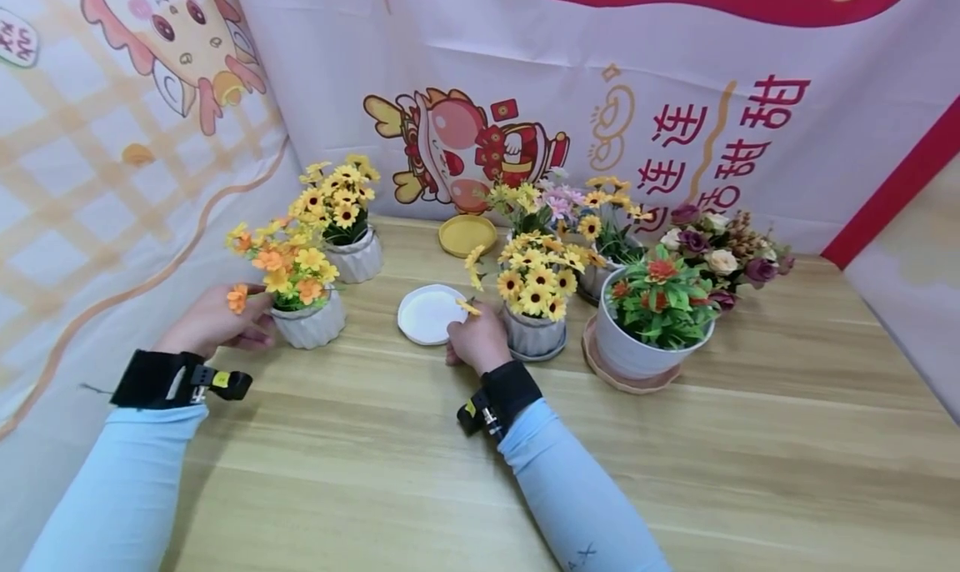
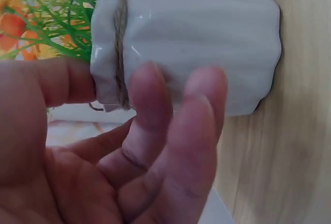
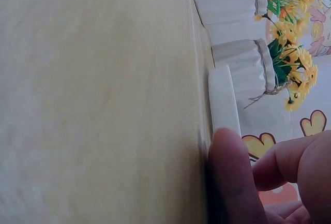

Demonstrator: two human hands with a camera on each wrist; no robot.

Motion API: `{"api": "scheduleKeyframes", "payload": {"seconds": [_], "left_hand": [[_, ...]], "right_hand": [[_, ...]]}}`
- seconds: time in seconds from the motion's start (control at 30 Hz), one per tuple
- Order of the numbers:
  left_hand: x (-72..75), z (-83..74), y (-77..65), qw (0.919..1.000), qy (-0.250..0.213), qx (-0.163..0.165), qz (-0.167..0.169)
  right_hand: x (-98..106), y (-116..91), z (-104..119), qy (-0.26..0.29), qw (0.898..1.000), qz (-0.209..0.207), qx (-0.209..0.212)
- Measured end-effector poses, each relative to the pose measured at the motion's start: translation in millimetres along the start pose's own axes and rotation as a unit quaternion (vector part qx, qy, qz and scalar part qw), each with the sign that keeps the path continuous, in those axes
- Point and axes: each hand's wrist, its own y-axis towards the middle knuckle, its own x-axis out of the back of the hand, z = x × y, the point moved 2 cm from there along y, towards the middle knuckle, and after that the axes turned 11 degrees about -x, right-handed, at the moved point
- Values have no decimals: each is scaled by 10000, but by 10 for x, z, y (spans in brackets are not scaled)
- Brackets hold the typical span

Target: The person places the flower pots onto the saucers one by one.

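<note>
At the left of the head view, my left hand [image 1: 228,318] is beside a white fluted pot [image 1: 309,322] of orange and yellow flowers [image 1: 288,268]. In the left wrist view, one digit reaches the rim of this pot [image 2: 201,43], by its twine, while loosely bent fingers [image 2: 191,141] stand before its side. My right hand [image 1: 480,338] pinches the right edge of a white saucer [image 1: 429,313]. The right wrist view has the thumb [image 3: 230,157] at the edge of the low saucer [image 3: 223,100], above the wooden tabletop.
Behind the left pot stands another pot of yellow flowers [image 1: 355,259]. A yellow saucer [image 1: 467,235] lies at the back. Close right of my right hand is a potted yellow daisy plant [image 1: 536,334]; a larger white pot [image 1: 652,351] sits on a pinkish saucer [image 1: 637,384], with more flowers behind.
</note>
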Motion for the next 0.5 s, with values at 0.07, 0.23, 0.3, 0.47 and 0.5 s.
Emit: {"api": "scheduleKeyframes", "payload": {"seconds": [0.07, 0.23, 0.3, 0.47, 0.5], "left_hand": [[6, -16, 16, 9999, 109, -25, 56], [37, -34, 59, 9992, 377, -95, 103], [40, -48, 81, 9985, 491, -205, 100], [30, -102, 124, 9950, 785, -616, 98], [24, -109, 130, 9944, 816, -659, 103]], "right_hand": [[1, -5, 5, 20, 10000, -4, 2], [-4, 10, 5, 7, 10000, -29, 19], [-4, 18, 3, -6, 10000, -41, 19], [-3, 17, 3, -73, 10000, -62, 17], [-2, 14, 1, -116, 9999, -71, 36]]}}
